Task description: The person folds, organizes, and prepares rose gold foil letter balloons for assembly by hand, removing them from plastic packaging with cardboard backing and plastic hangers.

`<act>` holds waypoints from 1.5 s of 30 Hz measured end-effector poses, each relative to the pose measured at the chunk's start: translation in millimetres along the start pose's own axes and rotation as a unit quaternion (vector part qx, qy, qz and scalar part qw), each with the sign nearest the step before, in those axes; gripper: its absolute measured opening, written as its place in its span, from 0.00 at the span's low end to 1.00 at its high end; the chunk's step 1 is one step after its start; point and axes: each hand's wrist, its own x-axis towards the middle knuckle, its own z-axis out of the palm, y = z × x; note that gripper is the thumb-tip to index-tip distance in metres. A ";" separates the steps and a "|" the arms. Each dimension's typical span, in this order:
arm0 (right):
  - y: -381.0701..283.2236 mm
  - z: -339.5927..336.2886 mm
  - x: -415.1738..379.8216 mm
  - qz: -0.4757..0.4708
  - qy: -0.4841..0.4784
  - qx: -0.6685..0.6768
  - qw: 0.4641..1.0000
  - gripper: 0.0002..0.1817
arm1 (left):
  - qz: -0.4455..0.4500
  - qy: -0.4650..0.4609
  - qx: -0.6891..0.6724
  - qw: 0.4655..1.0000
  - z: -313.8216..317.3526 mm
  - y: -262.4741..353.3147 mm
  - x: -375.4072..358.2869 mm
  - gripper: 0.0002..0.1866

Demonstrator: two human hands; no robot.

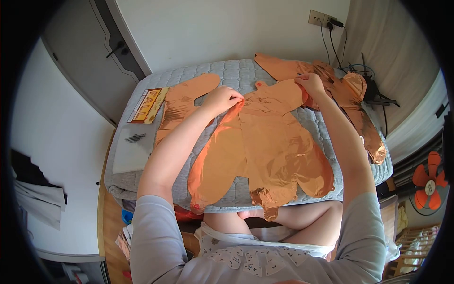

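Observation:
A large copper-coloured foil balloon, flat and uninflated, lies spread over the mattress in front of me. My left hand pinches its upper left edge, where a shiny orange-red fold runs down the side. At the upper right, my right hand has its fingers closed on another edge of the same balloon. The near end hangs a little over the mattress edge by my legs. Small red marks show near its top and lower left corner.
Another flat foil balloon lies to the left, beside a printed card and a clear plastic bag. More crumpled foil lies at the back right. A black router with cables stands beyond the mattress. An orange fan is at far right.

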 end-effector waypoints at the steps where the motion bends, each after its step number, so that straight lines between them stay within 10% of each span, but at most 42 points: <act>1: 1.5 0.8 2.2 -0.003 -0.007 0.001 1.000 0.18 | -0.001 0.004 -0.007 1.000 0.4 -0.3 0.4 0.11; 23: -16.4 -7.0 -4.4 0.039 -0.038 0.016 0.998 0.20 | -0.049 0.026 -0.046 0.997 5.4 -2.7 4.5 0.10; 32: -49.0 -11.4 -50.4 -0.042 0.088 -0.012 0.995 0.28 | -0.031 0.071 -0.111 0.991 10.6 -15.5 -4.3 0.15; 42: -101.6 -78.4 -221.5 -0.200 -0.161 -0.108 0.961 0.12 | -0.037 -0.055 -0.079 0.995 -46.8 57.3 -91.5 0.26; 45: -79.6 -77.8 -238.5 -0.190 -0.166 -0.110 0.961 0.13 | -0.002 -0.151 -0.044 0.988 -46.8 63.3 -124.7 0.45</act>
